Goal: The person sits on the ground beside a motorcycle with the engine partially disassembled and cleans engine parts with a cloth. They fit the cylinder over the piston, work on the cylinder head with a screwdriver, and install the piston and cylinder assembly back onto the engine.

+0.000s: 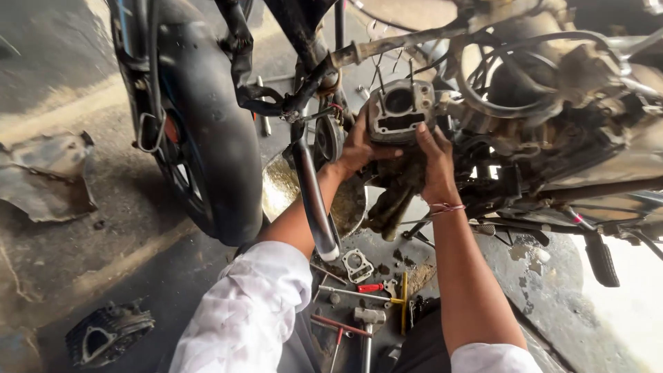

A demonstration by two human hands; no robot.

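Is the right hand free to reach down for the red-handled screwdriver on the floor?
Probably not right away: the right hand is pressed against the engine cylinder with the left hand. The red-handled screwdriver lies uncovered between the forearms.

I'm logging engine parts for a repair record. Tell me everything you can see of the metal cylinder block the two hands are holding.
The cylinder block is grey, dull cast metal, grimy with oil. Its face shows a round bore above a rectangular opening. It sits on long thin studs that stick out of the motorcycle engine, partway along them. The left hand touches its left edge and the right hand its lower right corner. A dirty rag hangs just below it.
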